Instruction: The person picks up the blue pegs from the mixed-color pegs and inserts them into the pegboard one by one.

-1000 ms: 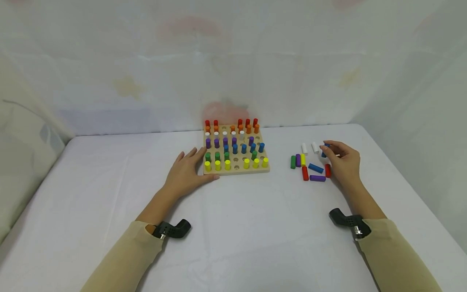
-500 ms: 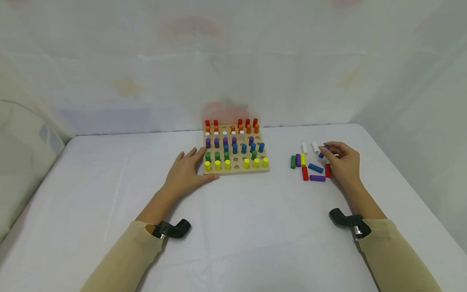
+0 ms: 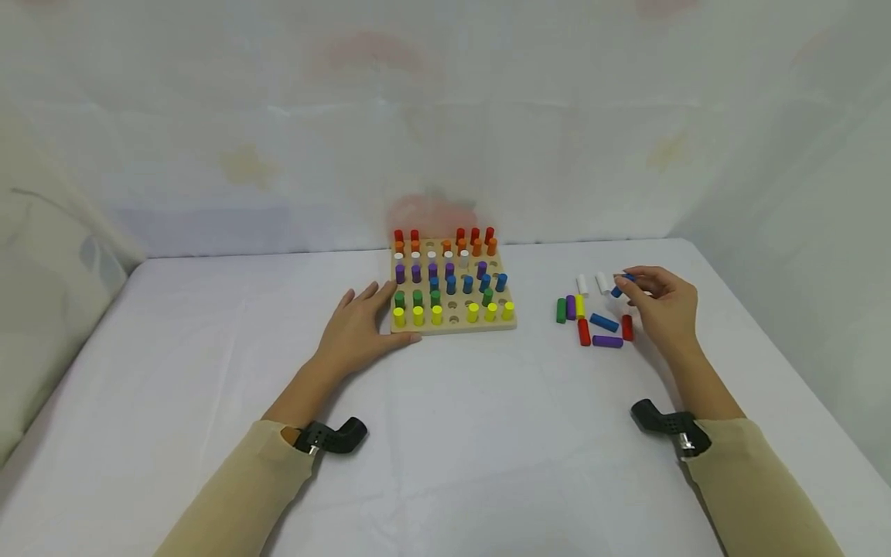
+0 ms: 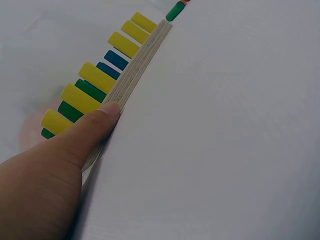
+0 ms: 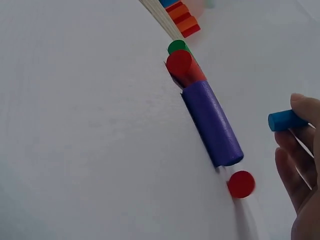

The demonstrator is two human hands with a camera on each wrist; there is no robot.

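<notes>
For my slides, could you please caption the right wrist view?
Right hand pinches a blue peg above loose purple peg and red pegs.

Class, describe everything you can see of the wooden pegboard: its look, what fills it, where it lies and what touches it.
The pegboard is a square slab of pale, layered wood lying flat on the white table, near the far wall. Upright pegs stand in rows by colour: red, orange, white, purple, blue, green, and yellow nearest. Several round holes are empty. The left hand rests at its near left corner, thumb pressed against the front edge. The loose pegs to its right lie apart from it.
</notes>
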